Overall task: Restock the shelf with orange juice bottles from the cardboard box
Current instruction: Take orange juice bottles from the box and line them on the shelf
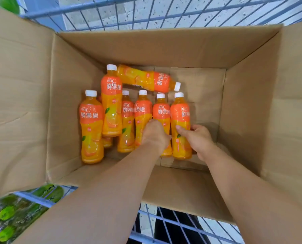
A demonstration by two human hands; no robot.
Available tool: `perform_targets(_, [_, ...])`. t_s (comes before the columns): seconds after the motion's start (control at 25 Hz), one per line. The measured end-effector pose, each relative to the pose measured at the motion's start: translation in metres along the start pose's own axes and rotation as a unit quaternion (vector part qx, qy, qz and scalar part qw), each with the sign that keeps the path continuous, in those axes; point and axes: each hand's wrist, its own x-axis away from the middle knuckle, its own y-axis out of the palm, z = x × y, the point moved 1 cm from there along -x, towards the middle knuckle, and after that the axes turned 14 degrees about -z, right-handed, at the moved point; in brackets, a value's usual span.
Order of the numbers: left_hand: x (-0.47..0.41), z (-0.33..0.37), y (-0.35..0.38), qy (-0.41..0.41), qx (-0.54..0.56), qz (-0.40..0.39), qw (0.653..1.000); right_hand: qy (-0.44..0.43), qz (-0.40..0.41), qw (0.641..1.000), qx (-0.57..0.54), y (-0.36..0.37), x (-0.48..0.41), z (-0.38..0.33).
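**Orange juice bottles in carton, both hands at the row**

Orange juice bottles (143, 113), white-capped with orange labels, lie on the floor of an open cardboard box (164, 48).

- Right hand (198, 138): wrapped around the lower body of the rightmost bottle (180, 117), thumb across its front, fingers behind its far side.
- Left hand (155, 133): knuckles up, curled over the lower bodies of the two neighbouring bottles at 9 o'clock of the right hand; whether the fingers actually clamp either bottle cannot be told, since they are hidden under the hand.
- Row: bottles lie side by side, caps toward 12 o'clock; one more bottle (111, 101) rests on top of the row toward 10 o'clock.
- Crosswise bottle (146, 79): lies at 12 o'clock of the row, cap pointing to 3 o'clock.
- Box interior at 3 o'clock of the right hand: bare cardboard.
- Surround: blue wire cage (146, 13) encloses the box; green-capped bottles (6, 222) lie outside it at 8 o'clock.
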Motion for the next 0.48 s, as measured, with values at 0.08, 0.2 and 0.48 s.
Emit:
perform_targets(0.08, [0.0,-0.002,-0.003,0.008,0.036,-0.022,0.999,0.018,-0.051,0.998,-0.033,-0.002,-0.002,-0.001])
perform_targets(0.2, [0.005,-0.004,-0.013,0.013,0.083,-0.073,0.994,0.038,-0.1,0.99,-0.087,-0.003,0.0,0.003])
perform_targets(0.48, [0.034,-0.034,-0.033,-0.004,0.181,-0.205,0.962,0.007,-0.092,0.991,-0.094,0.0,0.03,0.001])
